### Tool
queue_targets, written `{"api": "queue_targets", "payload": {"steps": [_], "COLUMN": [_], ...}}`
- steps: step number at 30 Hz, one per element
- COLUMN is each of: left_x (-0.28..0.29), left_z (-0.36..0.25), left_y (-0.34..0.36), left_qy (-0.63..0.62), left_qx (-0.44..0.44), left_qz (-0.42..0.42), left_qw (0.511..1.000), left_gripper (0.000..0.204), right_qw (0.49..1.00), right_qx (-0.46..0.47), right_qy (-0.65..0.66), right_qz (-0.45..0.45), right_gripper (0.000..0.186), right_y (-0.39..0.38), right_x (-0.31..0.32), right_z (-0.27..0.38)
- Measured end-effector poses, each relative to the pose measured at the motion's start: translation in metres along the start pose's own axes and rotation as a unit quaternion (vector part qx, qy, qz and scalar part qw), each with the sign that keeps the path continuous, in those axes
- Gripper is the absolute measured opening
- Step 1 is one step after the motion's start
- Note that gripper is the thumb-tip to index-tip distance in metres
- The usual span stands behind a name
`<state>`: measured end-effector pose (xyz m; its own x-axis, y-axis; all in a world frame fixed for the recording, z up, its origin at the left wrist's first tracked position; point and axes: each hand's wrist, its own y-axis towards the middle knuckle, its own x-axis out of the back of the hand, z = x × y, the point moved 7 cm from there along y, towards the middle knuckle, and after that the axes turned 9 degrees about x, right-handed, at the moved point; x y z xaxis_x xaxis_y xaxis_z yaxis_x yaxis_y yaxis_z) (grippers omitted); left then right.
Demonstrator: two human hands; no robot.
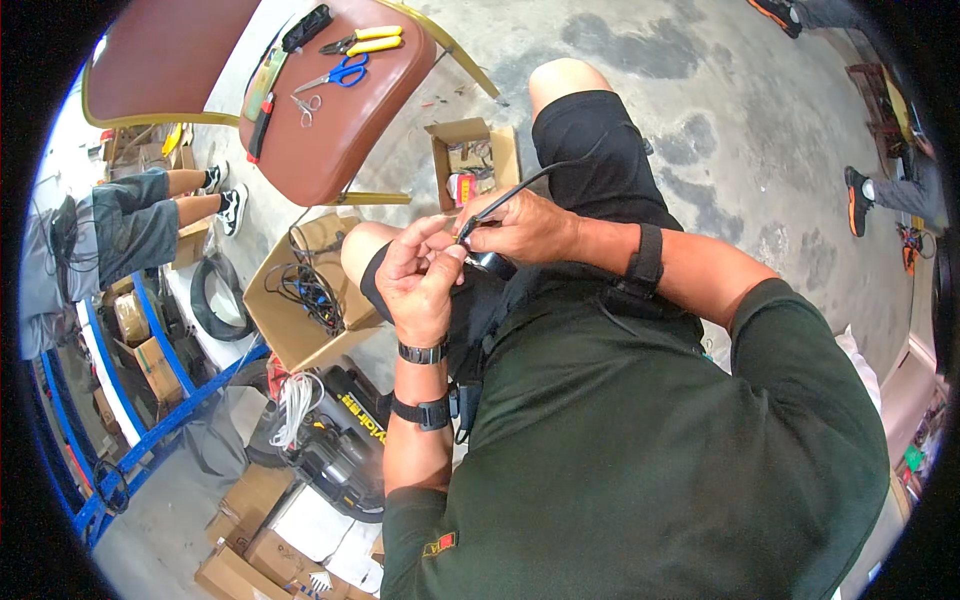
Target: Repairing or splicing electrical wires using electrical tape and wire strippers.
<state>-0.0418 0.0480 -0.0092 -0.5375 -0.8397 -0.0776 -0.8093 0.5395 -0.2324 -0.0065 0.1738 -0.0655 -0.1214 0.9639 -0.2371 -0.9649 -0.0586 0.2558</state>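
Over my lap, both hands meet at the end of a black cable (545, 172). My right hand (528, 228) is closed round the cable near its end, and the free length runs up over my right knee. My left hand (418, 280) pinches at the cable's tip with thumb and forefinger, its other fingers partly raised. A small yellowish bit, perhaps bare wire ends, shows between the fingertips; its detail is too small to make out. Just below my right hand sits a dark round part with a shiny rim (492, 264), partly hidden.
A brown chair (345, 120) ahead holds blue scissors (345, 73), yellow-handled snips (375, 40), small scissors and a red-black cutter. Cardboard boxes with cables (310, 290) and small parts (470, 155) stand on the floor. A black machine (345, 440) is left; other people's legs show both sides.
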Motion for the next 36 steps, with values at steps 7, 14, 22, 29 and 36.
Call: {"api": "queue_targets", "payload": {"steps": [7,14,22,29,36], "left_x": [0.005,-0.001,-0.013,-0.015,-0.015], "left_z": [0.012,0.023,0.020,0.033,0.018], "left_y": [-0.001,-0.001,0.000,0.004,0.004], "left_qy": [0.032,-0.015,0.119,0.083,0.063], "left_qx": [-0.004,0.093,0.101,0.156,0.079], "left_qz": [-0.021,0.023,0.097,0.074,0.049], "left_qw": [0.999,0.995,0.983,0.981,0.994], "left_gripper": [0.040,0.036,0.015,0.015,0.017], "right_qw": [0.984,0.972,0.965,0.949,0.937], "right_qx": [-0.154,-0.173,-0.215,-0.255,-0.238], "right_qy": [0.094,0.156,0.151,0.183,0.255], "right_qz": [0.006,0.009,0.008,-0.019,-0.021], "right_gripper": [0.015,0.016,0.018,0.020,0.026], "right_y": [-0.016,-0.030,-0.038,-0.043,-0.048], "right_x": [-0.008,-0.004,-0.005,0.000,-0.007], "right_z": [-0.008,-0.005,0.006,-0.008,0.001]}}
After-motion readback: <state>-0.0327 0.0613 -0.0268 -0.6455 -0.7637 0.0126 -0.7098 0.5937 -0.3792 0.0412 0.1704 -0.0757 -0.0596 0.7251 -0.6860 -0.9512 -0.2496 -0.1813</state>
